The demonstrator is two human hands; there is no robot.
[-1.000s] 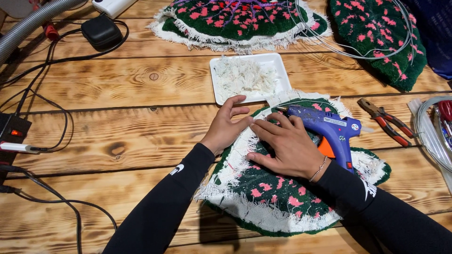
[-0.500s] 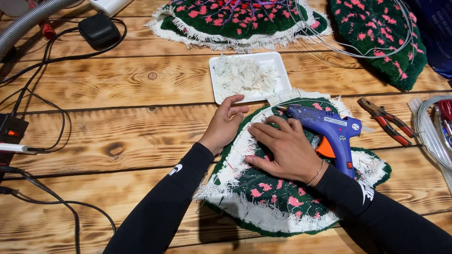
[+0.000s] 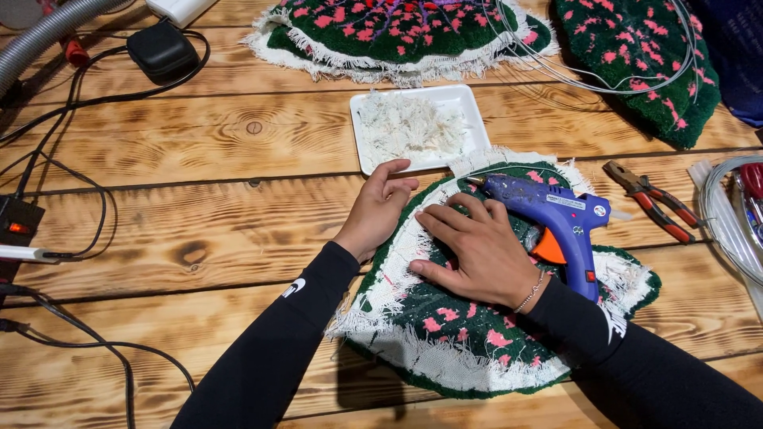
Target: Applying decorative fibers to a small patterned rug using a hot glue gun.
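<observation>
A green tufted piece with pink flecks and a white fringed edge (image 3: 445,342) lies on the wooden table (image 3: 199,230). My left hand (image 3: 380,208) presses its upper left fringe with fingers together. My right hand (image 3: 477,250) lies flat on the piece, fingers spread, holding nothing. A blue glue gun with an orange trigger (image 3: 556,218) rests on the piece just right of my right hand, nozzle pointing left. A white tray of white fibre scraps (image 3: 413,127) sits just beyond my hands.
Two more green and pink tufted pieces (image 3: 397,32) (image 3: 644,63) lie at the back with thin wire looped over them. Red-handled pliers (image 3: 652,202) and coiled wire (image 3: 727,214) are at the right. Black cables (image 3: 71,206), an adapter (image 3: 163,48) and a grey hose (image 3: 40,40) fill the left.
Both hands shifted only slightly on the piece's fringe; the glue gun has not moved.
</observation>
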